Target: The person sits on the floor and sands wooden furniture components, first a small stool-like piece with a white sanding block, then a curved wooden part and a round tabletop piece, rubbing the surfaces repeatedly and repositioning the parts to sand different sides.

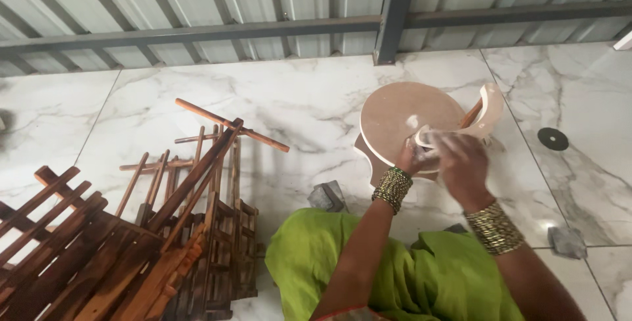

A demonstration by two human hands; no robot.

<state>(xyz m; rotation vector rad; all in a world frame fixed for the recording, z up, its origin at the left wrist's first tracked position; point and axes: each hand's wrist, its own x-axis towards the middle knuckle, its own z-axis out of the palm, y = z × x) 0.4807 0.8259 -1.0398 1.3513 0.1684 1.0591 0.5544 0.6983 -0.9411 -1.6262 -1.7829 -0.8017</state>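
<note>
**Round wooden disc, worked by hand on a marble floor**

Item: pale round disc (398,118), lying at about 1 o'clock from the wearer's lap, resting on a darker shaped board (366,156) on the floor (296,104). A curved pale wooden piece (490,107) stood at the disc's 3 o'clock edge.

Left hand (411,158): closed on the disc's near rim at 5 o'clock, steadying it.

Right hand (461,160): blurred, curled over a small pale scrap, probably sandpaper (431,138); whether it pinched or merely pressed it could not be told.

Nearby: stack of dark slatted wooden racks (131,248) at 9 o'clock; black disc (553,138) at 3 o'clock; grey blocks (327,196) beside the green garment (395,275).

Risks, as judged: the disc sat unclamped, so a hard stroke could slide it off the board; fingers gripping the rim lay close to the rubbing path and could be scraped; the upright curved piece could be knocked over.
</note>
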